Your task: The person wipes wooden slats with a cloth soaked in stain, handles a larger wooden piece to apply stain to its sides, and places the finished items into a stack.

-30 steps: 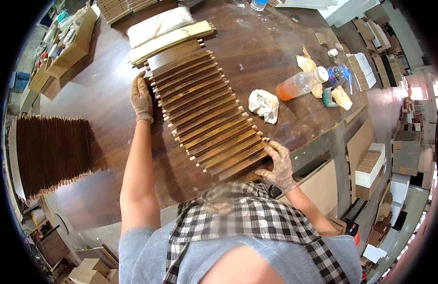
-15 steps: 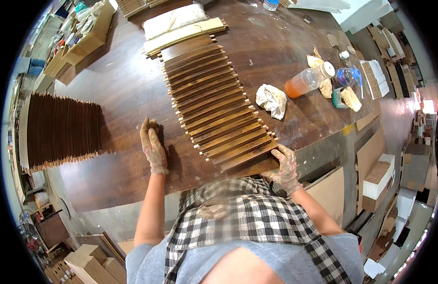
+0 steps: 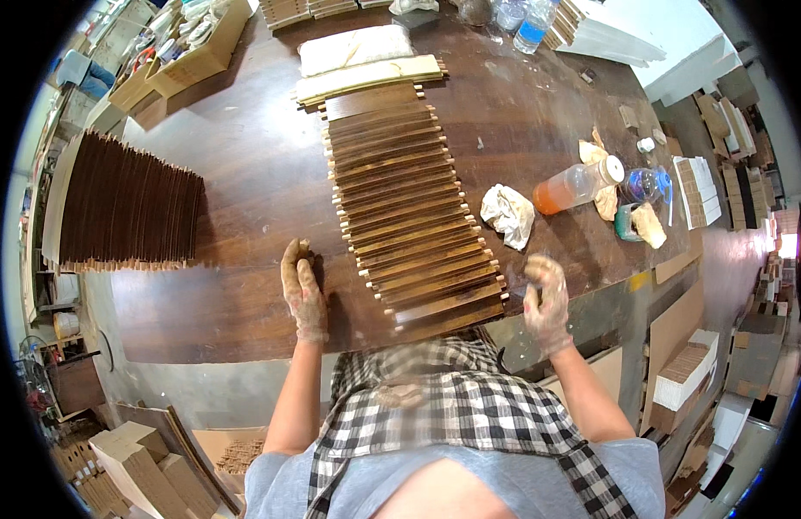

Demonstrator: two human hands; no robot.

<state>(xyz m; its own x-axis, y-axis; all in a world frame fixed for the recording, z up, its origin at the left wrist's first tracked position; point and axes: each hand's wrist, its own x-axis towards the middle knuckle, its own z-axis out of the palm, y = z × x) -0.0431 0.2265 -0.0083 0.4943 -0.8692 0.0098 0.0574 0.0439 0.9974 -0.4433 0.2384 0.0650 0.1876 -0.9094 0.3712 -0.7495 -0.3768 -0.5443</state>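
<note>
A long row of dark brown wooden slats (image 3: 418, 203) with pale dowel pegs at their ends lies overlapped down the table, running toward my body. To the left of its near end, my left hand (image 3: 304, 294), in a thin stained glove, is at the table with fingers stretched out and nothing in them. My right hand (image 3: 548, 303), gloved too, hovers by the table's front edge, just right of the nearest slats and apart from them. Its fingers are loosely bent and hold nothing. A crumpled white cloth (image 3: 508, 215) lies beyond it.
Dark slats stand in a tight stack (image 3: 128, 208) at the left. On the right are a bottle of orange liquid (image 3: 560, 195), a blue-tinted bottle (image 3: 644, 185) and a green container (image 3: 625, 223). A padded white bundle (image 3: 357, 50) and a cardboard box (image 3: 197, 69) sit farther back.
My right hand has let go of the near end of the slat row and moved right, away from it. The view has shifted; my left hand keeps much the same pose.
</note>
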